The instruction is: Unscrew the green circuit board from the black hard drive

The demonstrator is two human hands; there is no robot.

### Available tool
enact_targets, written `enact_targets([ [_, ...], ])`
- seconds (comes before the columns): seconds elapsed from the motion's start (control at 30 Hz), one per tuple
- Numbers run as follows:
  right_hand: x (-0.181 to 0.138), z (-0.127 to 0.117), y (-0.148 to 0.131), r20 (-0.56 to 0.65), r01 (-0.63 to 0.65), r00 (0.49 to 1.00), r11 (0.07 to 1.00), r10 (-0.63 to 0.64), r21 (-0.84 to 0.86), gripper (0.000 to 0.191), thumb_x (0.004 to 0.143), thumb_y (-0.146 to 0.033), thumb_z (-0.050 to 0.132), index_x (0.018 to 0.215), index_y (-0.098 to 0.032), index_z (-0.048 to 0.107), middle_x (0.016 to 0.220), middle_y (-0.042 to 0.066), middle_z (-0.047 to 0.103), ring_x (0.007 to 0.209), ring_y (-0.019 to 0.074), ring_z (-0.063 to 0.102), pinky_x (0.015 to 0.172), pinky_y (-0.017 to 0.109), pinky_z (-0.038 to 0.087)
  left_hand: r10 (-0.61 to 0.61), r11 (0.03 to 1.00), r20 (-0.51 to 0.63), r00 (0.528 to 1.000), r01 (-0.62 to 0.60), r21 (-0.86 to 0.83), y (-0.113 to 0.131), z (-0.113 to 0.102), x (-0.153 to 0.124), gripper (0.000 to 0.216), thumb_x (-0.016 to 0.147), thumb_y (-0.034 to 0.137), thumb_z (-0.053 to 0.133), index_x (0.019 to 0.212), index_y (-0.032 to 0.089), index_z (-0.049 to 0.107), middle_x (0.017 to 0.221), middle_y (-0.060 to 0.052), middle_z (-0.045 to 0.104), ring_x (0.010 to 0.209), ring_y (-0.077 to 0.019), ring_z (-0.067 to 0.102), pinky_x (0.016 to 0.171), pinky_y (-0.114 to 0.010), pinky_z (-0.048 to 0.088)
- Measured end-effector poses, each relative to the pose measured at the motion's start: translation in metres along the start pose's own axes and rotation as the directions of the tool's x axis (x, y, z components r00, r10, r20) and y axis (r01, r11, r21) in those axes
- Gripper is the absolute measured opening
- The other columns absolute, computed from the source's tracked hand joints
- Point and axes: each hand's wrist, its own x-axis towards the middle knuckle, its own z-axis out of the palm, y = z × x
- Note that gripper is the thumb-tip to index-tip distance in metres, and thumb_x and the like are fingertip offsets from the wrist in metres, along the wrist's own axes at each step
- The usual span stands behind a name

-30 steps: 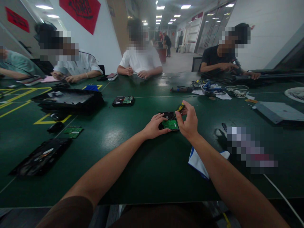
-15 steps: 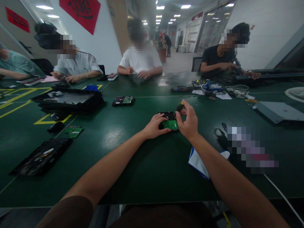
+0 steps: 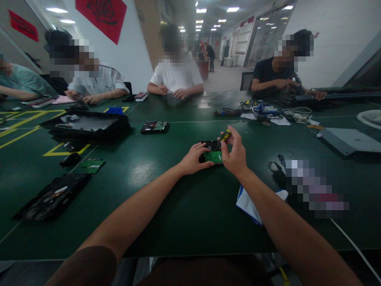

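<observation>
The left hand (image 3: 193,159) has its thumb and fingers clamped on the near and far edges of one hard drive (image 3: 213,157), which lies between both hands' fingers, green board upward. The right hand (image 3: 236,155) has its fingers closed around one screwdriver (image 3: 226,136), tilted toward the drive; whether its tip touches, I cannot tell. Beyond the left fingers and leftward lies a second drive (image 3: 154,127); well left of them, one loose circuit board (image 3: 93,165). Nearer than the right fingers, one white cloth (image 3: 247,204) lies under the forearm.
</observation>
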Motion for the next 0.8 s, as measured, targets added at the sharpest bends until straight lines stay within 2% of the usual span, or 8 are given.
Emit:
enact_targets([
  [0.13, -0.0001, 0.0004, 0.0007, -0.027, 0.018, 0.999, 0.999, -0.019, -0.037, 0.060, 0.105, -0.035, 0.053, 0.161, -0.030, 0.034, 0.155, 0.014, 0.054, 0.117, 0.0282, 0.072, 0.100, 0.051, 0.064, 0.006, 1.000, 0.000, 1.000, -0.006, 0.008, 0.0001, 0.0000, 0.0002, 0.068, 0.084, 0.059, 0.081, 0.139, 0.022, 0.063, 0.163, -0.016, 0.049, 0.159, -0.0376, 0.032, 0.130, -0.060, 0.027],
  [0.3, 0.0004, -0.0002, 0.0014, -0.052, 0.025, 0.998, 0.997, -0.029, -0.079, 0.063, 0.102, -0.038, 0.059, 0.160, -0.028, 0.036, 0.147, 0.015, 0.058, 0.114, 0.0297, 0.070, 0.095, 0.051, 0.066, 0.011, 1.000, -0.006, 1.000, -0.011, 0.001, 0.0013, -0.0007, -0.0001, 0.068, 0.085, 0.057, 0.080, 0.139, 0.021, 0.062, 0.163, -0.016, 0.049, 0.160, -0.0379, 0.031, 0.130, -0.060, 0.028],
  [0.53, 0.0002, -0.0005, 0.0020, -0.002, 0.037, 0.999, 0.998, -0.037, -0.057, 0.067, 0.103, -0.032, 0.056, 0.164, -0.029, 0.030, 0.157, 0.014, 0.051, 0.116, 0.0285, 0.070, 0.097, 0.049, 0.065, -0.008, 1.000, 0.008, 1.000, 0.008, 0.001, 0.0029, -0.0027, 0.0003, 0.067, 0.084, 0.059, 0.080, 0.137, 0.022, 0.063, 0.163, -0.015, 0.049, 0.160, -0.0378, 0.031, 0.129, -0.061, 0.029],
  [0.8, 0.0003, -0.0015, 0.0007, 0.015, 0.021, 1.000, 0.996, -0.020, -0.087, 0.071, 0.101, -0.031, 0.057, 0.166, -0.032, 0.027, 0.155, 0.013, 0.054, 0.111, 0.0287, 0.070, 0.094, 0.052, 0.066, -0.012, 1.000, 0.010, 1.000, 0.012, -0.004, 0.0030, -0.0031, -0.0008, 0.067, 0.085, 0.059, 0.080, 0.139, 0.023, 0.062, 0.164, -0.014, 0.047, 0.160, -0.0379, 0.030, 0.129, -0.062, 0.029],
])
